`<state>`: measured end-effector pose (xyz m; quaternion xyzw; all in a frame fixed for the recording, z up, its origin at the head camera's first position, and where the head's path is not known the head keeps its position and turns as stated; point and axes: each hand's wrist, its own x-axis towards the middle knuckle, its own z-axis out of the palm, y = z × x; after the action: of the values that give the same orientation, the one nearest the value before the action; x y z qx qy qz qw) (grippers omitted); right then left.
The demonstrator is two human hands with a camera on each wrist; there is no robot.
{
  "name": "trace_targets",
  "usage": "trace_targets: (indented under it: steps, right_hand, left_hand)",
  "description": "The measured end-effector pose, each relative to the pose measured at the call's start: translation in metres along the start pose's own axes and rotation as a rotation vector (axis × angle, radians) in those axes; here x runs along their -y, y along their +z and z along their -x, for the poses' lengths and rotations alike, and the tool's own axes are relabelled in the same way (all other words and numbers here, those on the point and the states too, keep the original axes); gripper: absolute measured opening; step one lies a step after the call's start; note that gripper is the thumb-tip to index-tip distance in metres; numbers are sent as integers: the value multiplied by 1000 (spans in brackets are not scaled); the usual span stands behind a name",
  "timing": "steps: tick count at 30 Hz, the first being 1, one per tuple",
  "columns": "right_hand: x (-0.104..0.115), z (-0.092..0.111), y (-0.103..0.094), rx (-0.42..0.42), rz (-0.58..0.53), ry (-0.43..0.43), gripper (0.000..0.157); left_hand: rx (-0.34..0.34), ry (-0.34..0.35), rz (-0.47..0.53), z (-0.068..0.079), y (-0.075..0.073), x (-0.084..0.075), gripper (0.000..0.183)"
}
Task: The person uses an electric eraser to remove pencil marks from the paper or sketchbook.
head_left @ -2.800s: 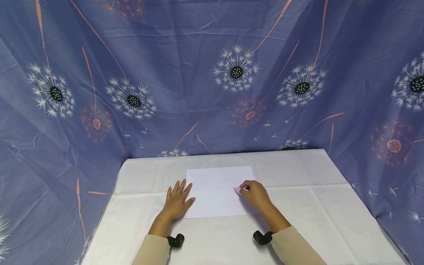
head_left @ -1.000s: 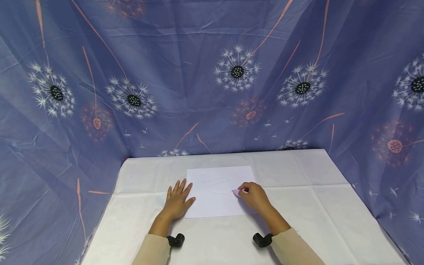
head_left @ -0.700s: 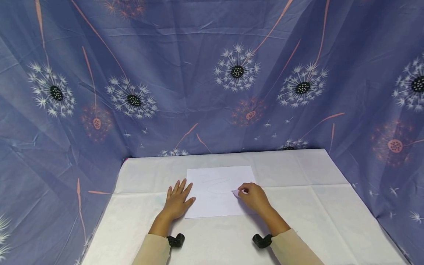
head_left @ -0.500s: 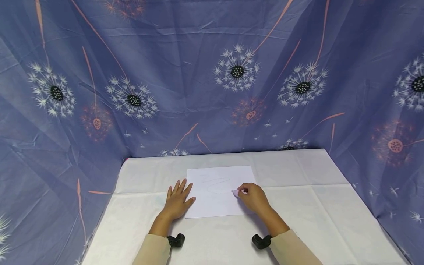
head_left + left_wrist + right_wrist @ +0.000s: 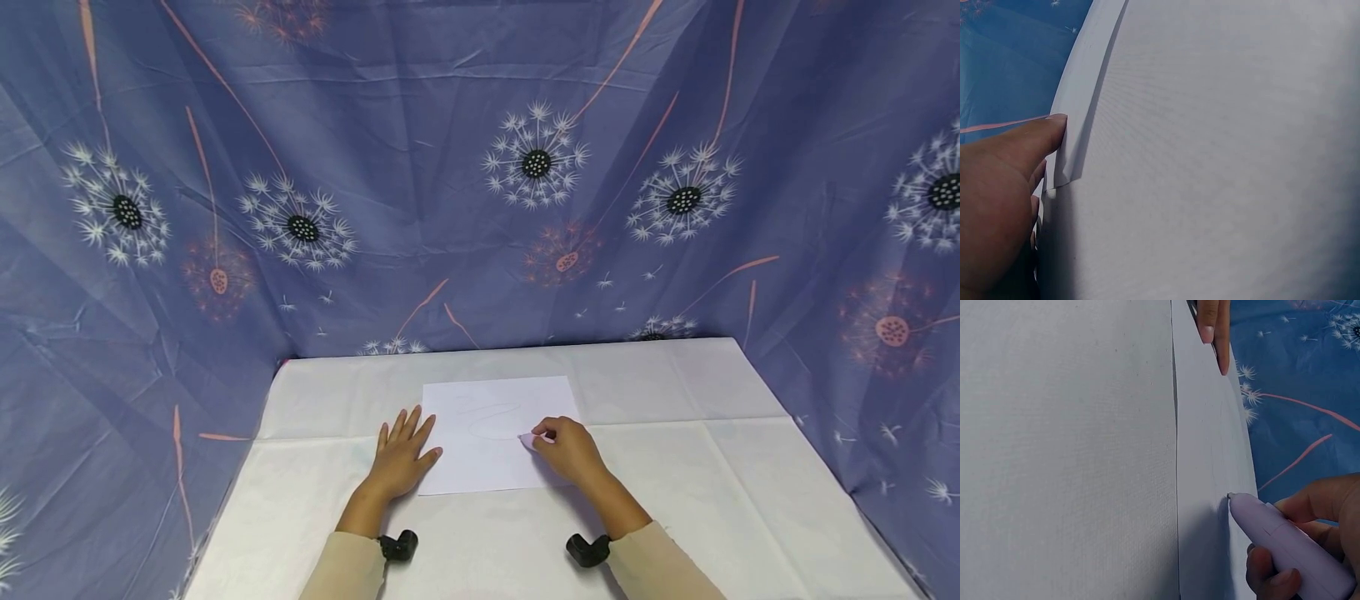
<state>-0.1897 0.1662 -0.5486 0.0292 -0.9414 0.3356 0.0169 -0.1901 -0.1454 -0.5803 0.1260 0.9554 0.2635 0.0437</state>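
A white sheet of paper with faint curved pencil-like lines lies on the white-covered table. My left hand rests spread over the sheet's left edge, fingers straight. In the left wrist view, the thumb of my left hand lies by the paper's edge. Over the sheet's right part, my right hand grips a thick lilac pen-shaped tool. Its small tip is right at the paper, by the right end of the lower curved line. Part of its body is hidden in the hand.
The white tablecloth shows fold creases. Behind and beside the table hangs a blue curtain printed with dandelions. Black wrist devices sit at the left cuff and the right cuff.
My right hand has moved slightly left and toward me with the lilac pen-shaped tool, its tip staying close to the paper. My left hand and the sheet have stayed in place.
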Motion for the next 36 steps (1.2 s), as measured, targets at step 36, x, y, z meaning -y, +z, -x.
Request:
trace_targets:
  steps: [36]
  right_hand:
    - [11, 1, 11, 25, -12, -7, 5]
  left_hand:
    - [5, 6, -3, 0, 0, 1, 62]
